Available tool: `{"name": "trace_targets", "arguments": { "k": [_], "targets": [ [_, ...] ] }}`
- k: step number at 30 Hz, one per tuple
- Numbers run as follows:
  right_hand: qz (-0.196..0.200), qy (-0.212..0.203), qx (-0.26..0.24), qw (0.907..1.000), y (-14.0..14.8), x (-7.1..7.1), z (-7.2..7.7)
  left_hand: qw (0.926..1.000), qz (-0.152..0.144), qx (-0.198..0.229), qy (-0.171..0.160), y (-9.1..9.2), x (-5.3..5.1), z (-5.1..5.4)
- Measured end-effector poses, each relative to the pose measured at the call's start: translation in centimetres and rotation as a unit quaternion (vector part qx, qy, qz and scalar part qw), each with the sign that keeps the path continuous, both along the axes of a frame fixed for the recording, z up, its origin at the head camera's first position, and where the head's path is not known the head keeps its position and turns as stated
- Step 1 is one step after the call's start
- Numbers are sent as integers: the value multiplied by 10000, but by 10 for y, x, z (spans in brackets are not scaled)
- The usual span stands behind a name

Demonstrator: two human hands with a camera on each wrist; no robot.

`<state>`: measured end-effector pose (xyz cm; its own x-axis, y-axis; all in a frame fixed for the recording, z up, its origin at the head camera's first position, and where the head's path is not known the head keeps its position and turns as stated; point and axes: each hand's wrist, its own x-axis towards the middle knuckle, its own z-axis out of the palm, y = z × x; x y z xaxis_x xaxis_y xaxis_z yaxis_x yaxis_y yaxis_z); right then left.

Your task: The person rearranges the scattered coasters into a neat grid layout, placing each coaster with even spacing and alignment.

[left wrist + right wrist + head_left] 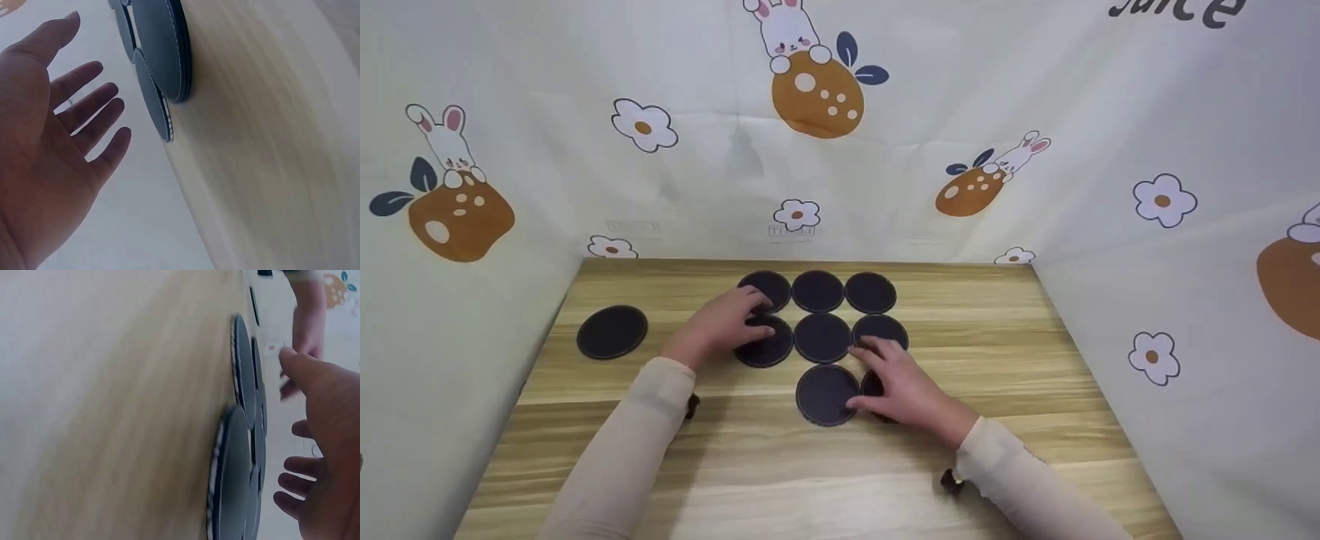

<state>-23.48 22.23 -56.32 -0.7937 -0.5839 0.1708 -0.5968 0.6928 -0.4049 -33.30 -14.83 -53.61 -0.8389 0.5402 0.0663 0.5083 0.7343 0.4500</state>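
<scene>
Several round black coasters with stitched rims lie close together in rows on the wooden table. Over the two leftmost coasters hovers my left hand (726, 321), its fingers loosely spread; the left wrist view shows the palm and fingers (84, 112) holding nothing. My right hand (904, 386) is above the front right coaster (871, 386), which it partly covers, with the thumb over the edge of the front middle coaster (826, 396). In the right wrist view its fingers (301, 486) are relaxed and apart from the coasters (233, 478).
A single coaster (612, 332) lies apart at the left of the wooden table (780, 480). White cloth walls (705, 180) printed with rabbits, oranges and flowers close off the back and both sides.
</scene>
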Motion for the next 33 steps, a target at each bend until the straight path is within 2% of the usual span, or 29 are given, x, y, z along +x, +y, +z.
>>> {"name": "trace_targets", "arguments": {
  "k": [9,13,20,29,33],
  "targets": [
    [-309,-387,413,9979,18,-14,-2,9969,531,433,-393,-35,16,-2],
    [-135,-491,511,9974,24,-21,-2,9944,765,569,-455,-54,19,-2],
    [312,-726,674,9946,34,-31,-4,9869,1273,605,-785,-88,24,0],
    [309,-683,823,9938,36,-34,-11,9767,1842,627,-907,-120,33,8],
    [362,-646,757,9944,35,-34,-9,9744,1984,670,-816,-134,38,8]
  ]
}}
